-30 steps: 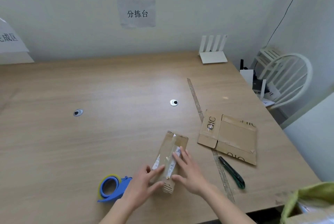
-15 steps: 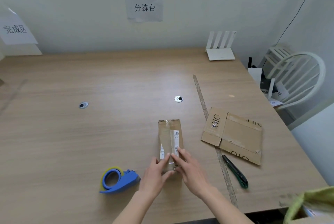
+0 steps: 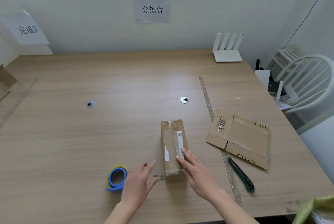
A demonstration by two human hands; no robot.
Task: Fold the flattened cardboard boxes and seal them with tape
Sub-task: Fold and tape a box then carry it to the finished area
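While a wide wooden table (image 3: 90,142) fills most of the frame, a white chair (image 3: 307,82) stands off its right edge and two paper signs hang on the wall: one (image 3: 152,9) at upper centre, another (image 3: 27,29) at upper left. Right of centre, a flattened cardboard box (image 3: 240,137) lies printed side up across a strip of old tape (image 3: 207,100) running down the tabletop. Just below centre sits a small folded box (image 3: 172,144), its top flaps closed and crossed by clear tape and white labels. At lower centre, the person's right hand (image 3: 197,171) rests straight fingers on the near right end of this box, grasping nothing. Beside it, the left hand (image 3: 138,185) hovers with fingers spread and relaxed, apart from the box and partly covering a blue tape dispenser (image 3: 116,177). At lower right, a green utility knife (image 3: 241,175) lies beside the strip.
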